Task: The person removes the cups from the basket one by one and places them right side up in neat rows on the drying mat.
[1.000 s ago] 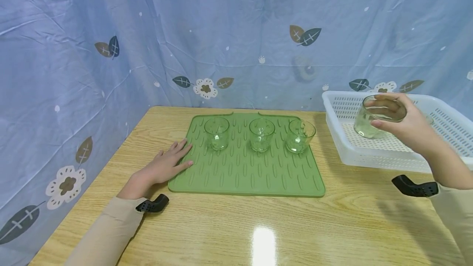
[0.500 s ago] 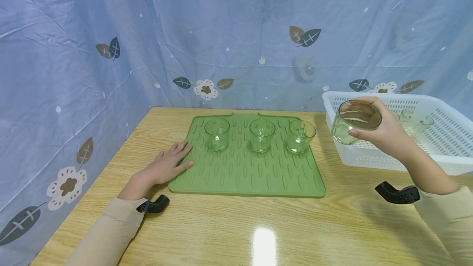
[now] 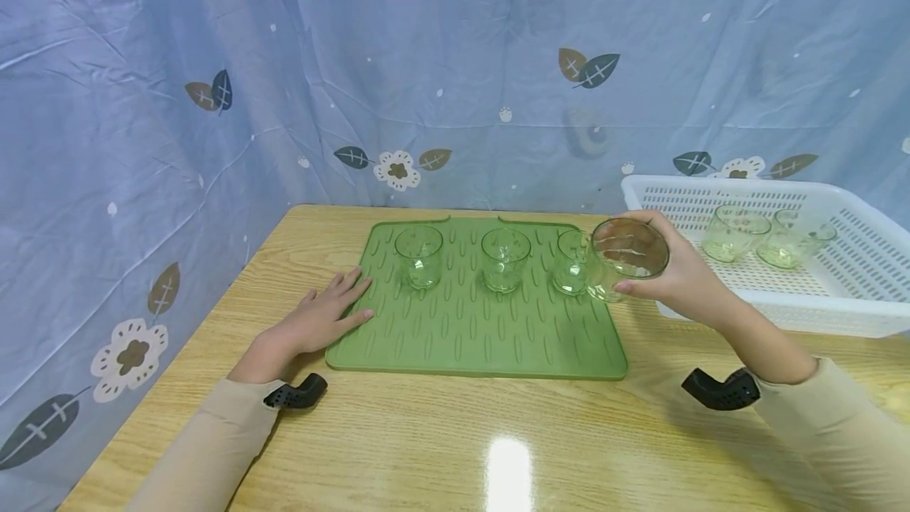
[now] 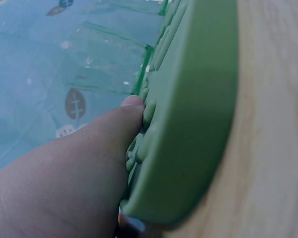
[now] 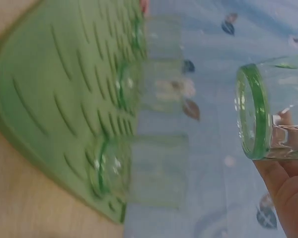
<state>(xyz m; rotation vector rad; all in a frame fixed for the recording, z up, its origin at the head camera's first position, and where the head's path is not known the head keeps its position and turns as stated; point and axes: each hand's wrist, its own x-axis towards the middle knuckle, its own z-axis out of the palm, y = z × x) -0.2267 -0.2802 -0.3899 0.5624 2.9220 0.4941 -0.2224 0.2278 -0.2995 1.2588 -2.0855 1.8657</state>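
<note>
The right hand (image 3: 675,279) is grasping a green-tinted glass tumbler (image 3: 603,279), base down, on its left, with three standing tumblers (image 3: 503,271) waiting farther left on the ribbed mat (image 3: 490,350) the outstretched left hand (image 3: 320,318) is touching.

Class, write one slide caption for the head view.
The right hand holds a glass aloft near three glasses standing on a green mat whose edge the left hand touches.

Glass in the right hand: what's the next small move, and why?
I'd probably ease the right hand toward the near middle of the green mat, keeping the held glass raised. Three glasses stand in a row toward its far side, its near middle is bare, and in the head view the held glass overlaps the rightmost standing glass.
</note>
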